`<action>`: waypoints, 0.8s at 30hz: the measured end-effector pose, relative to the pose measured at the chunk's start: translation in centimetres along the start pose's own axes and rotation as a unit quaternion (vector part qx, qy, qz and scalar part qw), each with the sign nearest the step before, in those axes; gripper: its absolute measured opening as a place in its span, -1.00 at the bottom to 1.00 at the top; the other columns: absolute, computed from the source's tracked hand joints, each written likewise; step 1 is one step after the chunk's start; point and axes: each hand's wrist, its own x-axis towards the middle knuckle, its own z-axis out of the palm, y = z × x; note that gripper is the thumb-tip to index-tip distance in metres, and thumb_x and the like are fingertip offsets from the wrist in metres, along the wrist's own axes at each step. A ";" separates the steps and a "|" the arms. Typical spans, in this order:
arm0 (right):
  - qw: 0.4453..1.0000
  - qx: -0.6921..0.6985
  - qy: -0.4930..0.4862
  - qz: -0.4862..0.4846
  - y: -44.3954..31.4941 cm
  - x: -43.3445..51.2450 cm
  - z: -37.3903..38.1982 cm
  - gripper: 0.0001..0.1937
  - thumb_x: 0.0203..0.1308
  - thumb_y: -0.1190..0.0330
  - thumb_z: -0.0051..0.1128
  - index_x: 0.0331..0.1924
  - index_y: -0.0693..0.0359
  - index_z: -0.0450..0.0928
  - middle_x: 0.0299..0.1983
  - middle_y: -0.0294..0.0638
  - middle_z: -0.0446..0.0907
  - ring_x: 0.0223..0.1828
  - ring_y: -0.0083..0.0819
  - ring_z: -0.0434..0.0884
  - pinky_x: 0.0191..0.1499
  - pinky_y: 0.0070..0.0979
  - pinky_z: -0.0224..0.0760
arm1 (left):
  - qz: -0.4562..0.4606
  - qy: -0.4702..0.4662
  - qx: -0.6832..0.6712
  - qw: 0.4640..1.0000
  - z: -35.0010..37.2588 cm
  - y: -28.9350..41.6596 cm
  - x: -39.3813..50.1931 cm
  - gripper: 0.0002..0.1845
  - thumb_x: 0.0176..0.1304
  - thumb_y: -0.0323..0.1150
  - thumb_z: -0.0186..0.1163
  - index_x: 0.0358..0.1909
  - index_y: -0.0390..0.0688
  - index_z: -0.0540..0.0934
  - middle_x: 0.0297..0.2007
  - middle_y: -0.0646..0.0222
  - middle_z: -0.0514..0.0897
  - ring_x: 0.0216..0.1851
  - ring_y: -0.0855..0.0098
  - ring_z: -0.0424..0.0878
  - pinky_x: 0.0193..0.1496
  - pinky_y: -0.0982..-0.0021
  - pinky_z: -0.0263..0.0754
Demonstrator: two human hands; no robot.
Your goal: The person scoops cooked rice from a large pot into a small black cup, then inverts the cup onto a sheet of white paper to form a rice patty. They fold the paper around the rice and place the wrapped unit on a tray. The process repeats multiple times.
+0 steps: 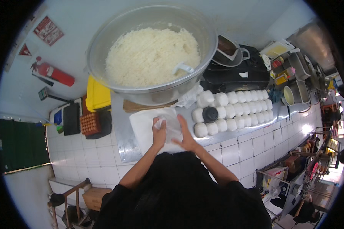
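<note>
My left hand [159, 133] pinches a crumpled clear plastic bag [173, 130] above a stack of white paper sheets [140, 121]. My right hand [187, 135] is spread at the bag's right side, thumb and fingers apart. Whether it touches the plastic is hard to tell. Just beyond the hands stands a large metal pot [157, 93] of cooked white rice [152, 54], a pale scoop handle [183, 68] sticking out of it. White rounded bundles [229, 125] line up in three rows to the right. Among them sits a black round object [210, 114].
The steel table [124, 143] extends rightward to a black appliance [236, 74] and metal pans [301, 90]. A brown board [132, 106] lies by the pot. Left are a yellow crate [99, 94], egg trays [90, 123] and a wall-mounted fire extinguisher [56, 74].
</note>
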 end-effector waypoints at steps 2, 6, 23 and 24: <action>0.997 -0.062 -0.039 -0.029 -2.8 -1.5 0.0 -0.30 0.14 0.31 0.37 0.40 0.07 0.32 0.47 0.21 -0.02 0.50 0.13 0.05 0.45 -0.16 0.06 | -0.156 -0.011 -0.212 0.965 1.6 1.4 -1.5 -0.73 0.45 -0.11 0.11 -0.17 -0.13 0.54 -0.20 0.38 0.62 -0.17 0.32 0.60 -0.12 0.24 0.53; 0.983 -0.182 -0.020 0.020 -3.2 -0.6 -2.4 -0.56 0.15 0.34 0.30 0.13 0.16 0.48 0.16 0.24 0.42 0.17 -0.04 0.52 0.04 -0.22 0.45 | -0.232 -0.217 -0.254 0.913 2.3 4.2 -2.2 -0.55 0.51 0.09 -0.09 -0.03 -0.09 0.51 -0.08 0.38 0.60 -0.06 0.35 0.56 -0.03 0.25 0.49; 0.811 -0.553 0.160 0.102 10.6 18.3 -9.9 -0.78 0.04 0.34 0.20 -0.21 0.18 0.68 -0.14 -0.07 0.58 0.03 -0.18 0.49 0.03 -0.24 0.26 | -0.018 -0.308 0.255 0.916 -2.4 5.1 -2.1 -0.56 0.59 -0.05 -0.20 -0.11 -0.15 0.56 -0.06 0.36 0.64 -0.01 0.44 0.54 0.02 0.34 0.42; 0.781 -0.590 0.195 0.062 10.7 18.7 -9.8 -0.79 0.06 0.29 0.21 -0.23 0.15 0.71 -0.14 -0.11 0.62 0.02 -0.21 0.52 0.03 -0.24 0.26 | -0.011 -0.290 0.258 0.921 -3.4 5.1 -1.9 -0.56 0.58 -0.04 -0.19 -0.12 -0.15 0.57 -0.08 0.38 0.64 -0.04 0.45 0.55 -0.01 0.36 0.42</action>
